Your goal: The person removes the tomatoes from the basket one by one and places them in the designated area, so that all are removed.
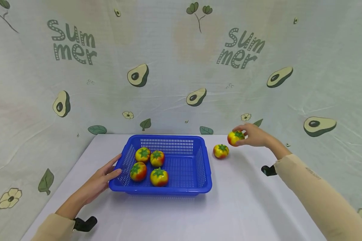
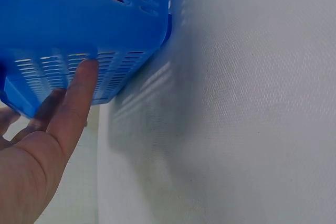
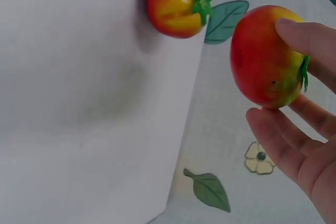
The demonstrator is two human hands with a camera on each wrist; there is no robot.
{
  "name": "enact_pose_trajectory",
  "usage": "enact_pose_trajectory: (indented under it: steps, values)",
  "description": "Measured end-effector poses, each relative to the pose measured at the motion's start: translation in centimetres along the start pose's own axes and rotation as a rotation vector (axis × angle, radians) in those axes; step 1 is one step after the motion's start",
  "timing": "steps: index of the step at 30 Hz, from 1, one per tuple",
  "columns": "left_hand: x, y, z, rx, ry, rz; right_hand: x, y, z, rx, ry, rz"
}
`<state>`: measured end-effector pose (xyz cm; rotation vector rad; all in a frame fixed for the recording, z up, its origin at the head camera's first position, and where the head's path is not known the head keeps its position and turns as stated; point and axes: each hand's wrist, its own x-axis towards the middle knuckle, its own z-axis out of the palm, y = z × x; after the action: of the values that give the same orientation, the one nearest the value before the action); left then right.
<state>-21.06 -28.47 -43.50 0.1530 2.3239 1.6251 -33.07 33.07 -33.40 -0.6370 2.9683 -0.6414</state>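
A blue plastic basket (image 1: 182,170) stands on the white table, with several red-and-yellow tomatoes (image 1: 159,179) grouped in its left half. Against the basket's left side rests my left hand (image 1: 97,183), its fingers fairly straight. In the left wrist view the thumb (image 2: 79,98) touches the slotted outer wall. Right of the basket, my right hand (image 1: 255,135) holds a tomato (image 3: 266,59) between thumb and fingers, raised above the table. Just left of that hand, another tomato (image 1: 221,151) with a green leafy top sits on the tabletop.
The white table (image 1: 229,207) reaches back to a hanging cloth (image 1: 166,43) printed with avocados, leaves and lettering. The cloth also closes off both sides. A black strap mount (image 1: 85,224) is on the left wrist, another (image 1: 269,170) on the right.
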Motion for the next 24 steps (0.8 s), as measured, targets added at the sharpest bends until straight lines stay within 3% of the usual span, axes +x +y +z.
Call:
enact_pose_trajectory:
  steps: [11,24]
  values:
    - [0.0,0.1,0.0,-0.007,0.003,-0.001,-0.7,4.0,2.4,-0.006,0.029,0.034]
    - [0.0,0.1,0.0,-0.002,0.004,-0.002,-0.8,6.4,5.6,0.042,0.016,0.091]
